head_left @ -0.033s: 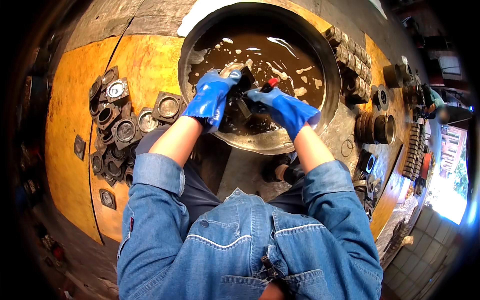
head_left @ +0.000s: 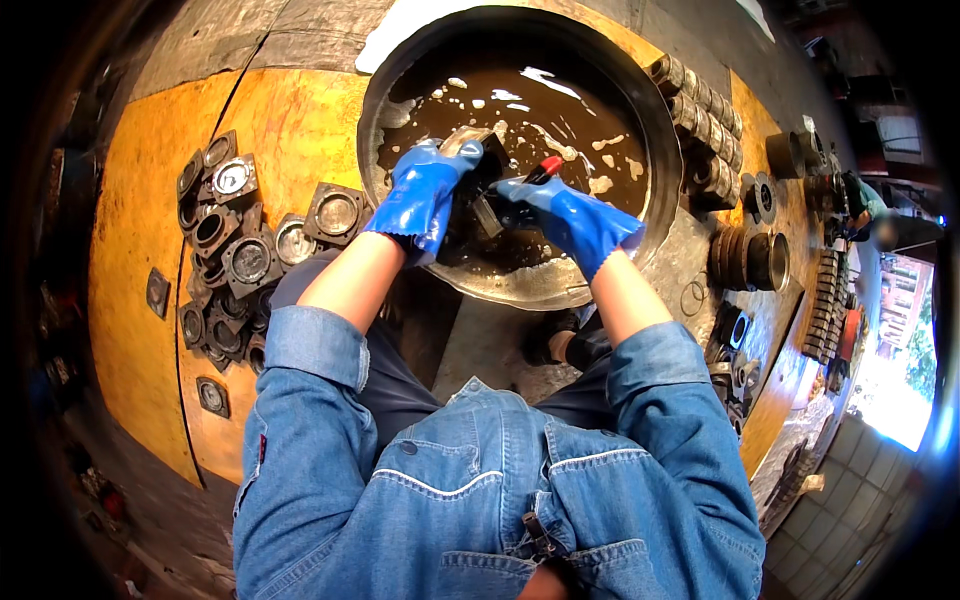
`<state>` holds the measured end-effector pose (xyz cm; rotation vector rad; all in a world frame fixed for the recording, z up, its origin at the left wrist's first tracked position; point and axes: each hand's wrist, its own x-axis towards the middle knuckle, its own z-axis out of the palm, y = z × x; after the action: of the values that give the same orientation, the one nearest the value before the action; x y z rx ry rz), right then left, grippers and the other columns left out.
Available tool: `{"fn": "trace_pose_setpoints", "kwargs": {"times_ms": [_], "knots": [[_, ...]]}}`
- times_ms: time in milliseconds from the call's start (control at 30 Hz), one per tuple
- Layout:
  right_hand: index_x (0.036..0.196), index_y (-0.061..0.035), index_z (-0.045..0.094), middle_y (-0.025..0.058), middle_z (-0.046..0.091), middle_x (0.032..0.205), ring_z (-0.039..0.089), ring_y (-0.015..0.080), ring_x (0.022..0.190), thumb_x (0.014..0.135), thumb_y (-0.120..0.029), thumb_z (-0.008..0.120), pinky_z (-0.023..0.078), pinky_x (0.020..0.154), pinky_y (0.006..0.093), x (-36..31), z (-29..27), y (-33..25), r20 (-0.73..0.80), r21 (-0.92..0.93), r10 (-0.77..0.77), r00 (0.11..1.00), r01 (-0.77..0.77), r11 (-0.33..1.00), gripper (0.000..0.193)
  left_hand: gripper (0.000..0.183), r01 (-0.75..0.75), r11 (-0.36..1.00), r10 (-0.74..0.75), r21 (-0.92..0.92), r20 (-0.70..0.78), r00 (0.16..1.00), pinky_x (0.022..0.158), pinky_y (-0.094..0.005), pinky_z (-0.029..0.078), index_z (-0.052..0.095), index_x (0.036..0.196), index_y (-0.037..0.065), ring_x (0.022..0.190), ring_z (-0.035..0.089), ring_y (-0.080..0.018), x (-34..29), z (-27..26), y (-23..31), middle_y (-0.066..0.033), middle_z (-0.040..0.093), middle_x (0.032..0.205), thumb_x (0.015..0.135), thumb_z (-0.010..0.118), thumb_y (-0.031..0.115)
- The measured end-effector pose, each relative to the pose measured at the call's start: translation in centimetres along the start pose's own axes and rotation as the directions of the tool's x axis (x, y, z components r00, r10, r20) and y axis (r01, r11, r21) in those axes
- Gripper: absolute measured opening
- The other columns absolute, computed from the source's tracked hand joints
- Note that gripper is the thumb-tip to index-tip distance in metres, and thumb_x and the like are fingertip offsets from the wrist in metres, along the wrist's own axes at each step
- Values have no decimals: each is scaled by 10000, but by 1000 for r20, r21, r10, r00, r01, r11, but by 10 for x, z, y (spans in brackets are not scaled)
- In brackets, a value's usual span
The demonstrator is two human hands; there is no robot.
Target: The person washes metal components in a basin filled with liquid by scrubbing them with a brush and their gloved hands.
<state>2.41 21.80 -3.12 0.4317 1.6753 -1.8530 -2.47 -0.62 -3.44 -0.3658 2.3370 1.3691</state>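
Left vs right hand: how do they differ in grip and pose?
Grip: the left hand holds a metal part; the right hand holds a red-ended tool.
Pose: the left hand angles up and right in the picture; the right hand angles up and left.
Shared: both wear blue gloves and are over the basin of brown liquid.

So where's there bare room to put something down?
On the yellow boards: beyond the heap of square metal plates, toward the round basin, and left of the heap, around one lone plate. It's crowded in the heap and right of the basin, among stacked rings and metal parts.
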Motion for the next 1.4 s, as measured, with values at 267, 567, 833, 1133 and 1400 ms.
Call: {"fn": "trace_pose_setpoints", "kwargs": {"times_ms": [267, 567, 833, 1133, 1400], "knots": [[1214, -28, 795, 170, 814, 1053, 781, 270, 956, 873, -495, 835, 622, 895, 409, 17, 32, -50, -102, -751, 191, 976, -202, 629, 579, 831, 30, 1000, -31, 8, 105, 994, 1037, -443, 569, 741, 1356, 5, 1228, 735, -400, -4, -7, -1, -256, 765, 1293, 861, 797, 669], [1306, -144, 723, 176, 790, 1171, 765, 362, 1113, 1082, -309, 582, 593, 925, 498, 23, 51, -22, -103, -988, -124, 987, -116, -98, 312, 786, 18, 1000, -19, 25, 33, 999, 985, -431, 577, 743, 1321, -17, 1140, 759, -361, -7, 1, 0, -238, 781, 1221, 878, 815, 629], [1264, -247, 794, 134, 803, 1146, 766, 366, 1049, 1045, -386, 670, 613, 905, 453, 14, 28, 1, -69, -997, -454, 888, -44, 65, 287, 763, 62, 992, -68, 108, 55, 996, 1007, -451, 588, 739, 1329, 48, 1166, 757, -385, -4, 2, 5, -224, 782, 1240, 863, 802, 648], [1202, -5, 771, 161, 801, 996, 749, 245, 920, 943, -337, 743, 572, 873, 383, 24, 6, 3, -65, -594, -57, 996, 8, 804, 422, 688, -33, 999, 31, 16, 99, 995, 1045, -427, 563, 737, 1384, 88, 1241, 724, -353, 13, 17, -15, -241, 753, 1313, 908, 768, 584], [1094, -21, 762, 94, 777, 919, 755, 207, 750, 991, -262, 798, 601, 643, 361, 13, 26, -29, -121, -520, 142, 982, -184, 834, 264, 586, -173, 921, 133, 350, 136, 982, 1101, -480, 559, 694, 1441, 207, 1317, 689, -369, -2, 15, 5, -158, 705, 1453, 978, 641, 563]]}}
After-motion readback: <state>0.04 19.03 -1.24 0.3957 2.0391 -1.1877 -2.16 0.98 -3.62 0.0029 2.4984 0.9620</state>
